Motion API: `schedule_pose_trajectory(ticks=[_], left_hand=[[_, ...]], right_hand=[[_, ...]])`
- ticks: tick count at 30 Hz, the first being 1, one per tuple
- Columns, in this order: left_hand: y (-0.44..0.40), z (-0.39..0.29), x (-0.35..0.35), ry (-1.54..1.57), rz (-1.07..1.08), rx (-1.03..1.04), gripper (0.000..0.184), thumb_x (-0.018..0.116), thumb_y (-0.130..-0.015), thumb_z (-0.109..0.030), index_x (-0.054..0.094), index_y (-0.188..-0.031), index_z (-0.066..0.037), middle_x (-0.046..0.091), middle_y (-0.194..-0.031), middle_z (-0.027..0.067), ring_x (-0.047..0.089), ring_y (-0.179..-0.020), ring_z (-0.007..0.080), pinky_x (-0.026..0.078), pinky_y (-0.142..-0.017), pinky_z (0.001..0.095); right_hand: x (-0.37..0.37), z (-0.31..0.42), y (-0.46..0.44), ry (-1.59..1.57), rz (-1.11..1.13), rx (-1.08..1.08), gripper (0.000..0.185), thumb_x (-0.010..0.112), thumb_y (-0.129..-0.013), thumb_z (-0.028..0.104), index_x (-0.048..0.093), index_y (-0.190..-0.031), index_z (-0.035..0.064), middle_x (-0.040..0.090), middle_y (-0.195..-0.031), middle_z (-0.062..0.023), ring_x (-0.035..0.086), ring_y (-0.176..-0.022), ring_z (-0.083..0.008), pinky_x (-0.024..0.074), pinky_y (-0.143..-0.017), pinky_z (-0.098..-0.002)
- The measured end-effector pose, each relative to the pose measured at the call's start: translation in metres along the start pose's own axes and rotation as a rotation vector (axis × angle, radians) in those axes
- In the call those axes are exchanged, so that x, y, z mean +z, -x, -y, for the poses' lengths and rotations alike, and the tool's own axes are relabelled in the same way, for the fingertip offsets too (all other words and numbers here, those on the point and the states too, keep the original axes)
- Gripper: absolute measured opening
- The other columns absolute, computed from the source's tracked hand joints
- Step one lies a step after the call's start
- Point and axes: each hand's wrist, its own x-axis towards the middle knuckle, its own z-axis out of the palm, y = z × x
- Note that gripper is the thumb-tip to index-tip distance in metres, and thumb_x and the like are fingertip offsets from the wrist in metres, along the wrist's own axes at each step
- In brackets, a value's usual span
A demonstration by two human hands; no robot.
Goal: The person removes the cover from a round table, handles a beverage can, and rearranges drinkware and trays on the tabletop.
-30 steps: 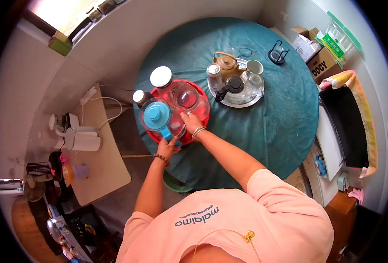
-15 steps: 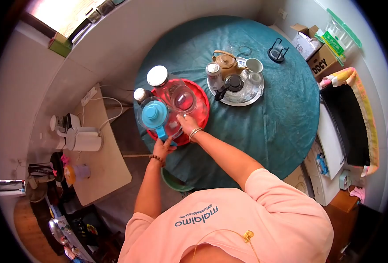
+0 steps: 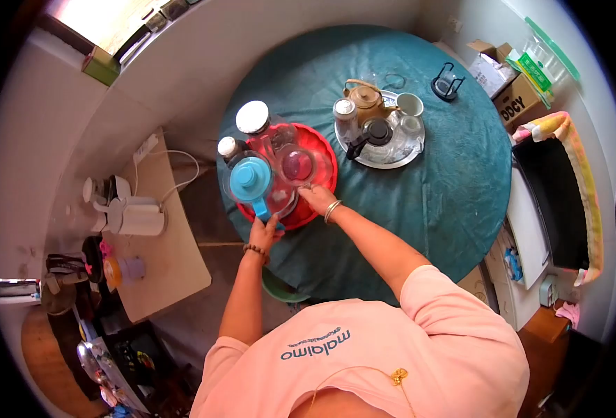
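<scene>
Two hands are reaching over one round bench, which is wearing one dark green cloth. The left hand, with one beaded bracelet on its wrist, is closing its grip around the one blue handle of a blue-lidded clear pitcher. That pitcher is sitting at the near left part of one round red tray. The right hand is touching one clear glass vessel on the same tray; whether its grip is clamping or merely resting there, I cannot tell. Bangles are circling that wrist, lying too close together to count.

Two white-capped containers are standing beyond the pitcher: one large glass jar and one small dark bottle. Whether the bottle is resting on the tray is hidden.

Farther right, one silver tray is carrying five pieces: one brown teapot, one pale cup, one white-topped glass bottle, one black-lidded glass pot and one clear glass. One black-framed holder is standing apart, near the bench's far right edge.
</scene>
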Motion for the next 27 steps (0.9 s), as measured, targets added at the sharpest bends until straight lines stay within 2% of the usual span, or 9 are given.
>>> schedule_pose_trajectory(ticks=[9,11,12,15,17,18,20,24,27], left_hand=[[0.001,-0.002,0.002,0.015,-0.010,-0.003,0.031,0.051,-0.078,-0.030,0.040,-0.096,-0.008,0.055,-0.077,0.0066,0.055,-0.058,0.0148,0.046,-0.053,0.0287],[0.002,-0.002,0.003,0.004,-0.016,0.003,0.030,0.051,-0.078,-0.029,0.040,-0.096,-0.008,0.055,-0.077,0.0066,0.055,-0.059,0.0150,0.046,-0.053,0.0286],[0.003,-0.003,0.005,-0.006,-0.020,0.006,0.029,0.050,-0.078,-0.028,0.040,-0.096,-0.008,0.055,-0.078,0.0066,0.055,-0.059,0.0152,0.046,-0.053,0.0285],[0.005,-0.005,0.008,-0.028,-0.040,0.020,0.029,0.050,-0.078,-0.027,0.040,-0.097,-0.007,0.055,-0.078,0.0064,0.055,-0.059,0.0151,0.046,-0.053,0.0279],[0.005,-0.004,0.009,-0.015,-0.036,0.030,0.028,0.050,-0.078,-0.026,0.041,-0.097,-0.007,0.055,-0.078,0.0066,0.055,-0.059,0.0150,0.046,-0.053,0.0278],[0.005,-0.003,0.009,0.000,-0.036,0.038,0.028,0.050,-0.078,-0.026,0.041,-0.097,-0.007,0.055,-0.078,0.0068,0.055,-0.060,0.0148,0.046,-0.053,0.0277],[0.003,0.000,0.008,0.001,-0.037,0.022,0.028,0.050,-0.078,-0.026,0.042,-0.097,-0.007,0.055,-0.078,0.0071,0.054,-0.059,0.0148,0.046,-0.053,0.0277],[0.002,0.003,0.006,-0.024,-0.041,0.013,0.030,0.051,-0.078,-0.030,0.044,-0.095,-0.006,0.055,-0.079,0.0079,0.054,-0.059,0.0145,0.046,-0.054,0.0276],[0.006,-0.002,0.009,0.009,-0.048,-0.005,0.031,0.051,-0.078,-0.032,0.044,-0.095,-0.006,0.055,-0.079,0.0080,0.054,-0.060,0.0141,0.046,-0.055,0.0275]], right_hand=[[-0.002,0.015,-0.007,0.143,-0.064,0.104,0.043,0.041,-0.075,0.039,0.055,-0.084,-0.0009,0.056,-0.079,-0.0202,0.053,-0.079,-0.0314,0.0392,-0.071,-0.0356],[0.005,0.007,-0.005,0.173,-0.136,-0.010,0.038,0.045,-0.075,0.039,0.052,-0.075,0.0019,0.054,-0.060,-0.0082,0.053,-0.057,-0.0188,0.0406,-0.055,-0.0302],[0.005,0.009,-0.001,0.173,-0.137,-0.010,0.038,0.045,-0.075,0.039,0.052,-0.075,0.0019,0.054,-0.060,-0.0082,0.053,-0.057,-0.0188,0.0406,-0.055,-0.0302],[-0.003,0.009,0.007,0.171,-0.073,0.074,0.039,0.049,-0.073,0.039,0.053,-0.078,0.0011,0.056,-0.065,-0.0105,0.055,-0.061,-0.0202,0.0414,-0.058,-0.0316],[-0.012,-0.003,0.006,0.201,-0.165,-0.121,0.040,0.052,-0.071,0.040,0.054,-0.078,0.0005,0.056,-0.068,-0.0128,0.055,-0.063,-0.0220,0.0419,-0.058,-0.0327],[-0.033,0.025,0.015,0.258,-0.181,-0.034,0.048,0.054,-0.066,0.046,0.053,-0.074,-0.0014,0.056,-0.074,-0.0201,0.055,-0.070,-0.0303,0.0414,-0.063,-0.0368],[-0.065,0.029,-0.005,0.341,-0.354,-0.145,0.042,0.057,-0.064,0.043,0.052,-0.072,0.0025,0.055,-0.070,-0.0146,0.054,-0.067,-0.0273,0.0417,-0.060,-0.0360],[-0.135,0.054,-0.059,0.785,-0.652,-0.354,0.042,0.064,-0.062,0.032,0.044,-0.092,0.0095,0.046,-0.094,-0.0118,0.046,-0.089,-0.0279,0.0397,-0.072,-0.0369],[-0.157,0.080,-0.079,1.040,-0.502,-0.229,0.058,0.068,-0.058,0.027,0.040,-0.108,0.0174,0.045,-0.099,-0.0111,0.044,-0.095,-0.0282,0.0371,-0.079,-0.0357]])
